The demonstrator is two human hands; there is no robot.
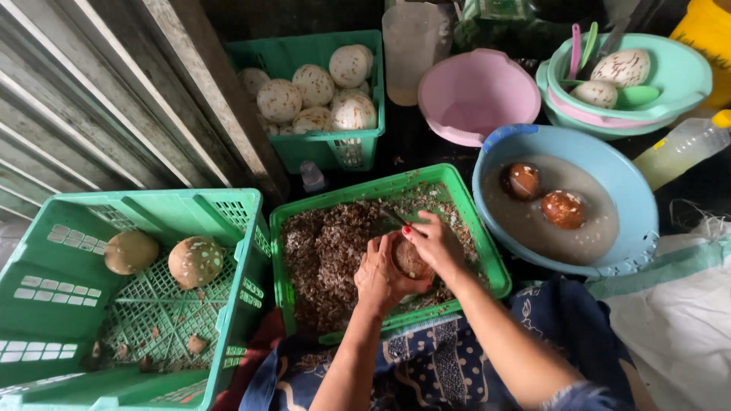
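Note:
My left hand [378,278] cups a brown round coconut [410,259] over a green tray [463,190] full of brown peelings. My right hand [434,240] rests on top of the same coconut and holds a dark blade [392,218] that pokes out toward the upper left. Both hands hover above the tray's near right part. The lower side of the coconut is hidden by my fingers.
A large green crate [244,251] at left holds two brown coconuts [195,261]. A blue basin [636,228] of cloudy water holds two more. A green basket [335,148] of white peeled ones stands behind, beside a pink bowl [476,95] and stacked teal bowls [674,76].

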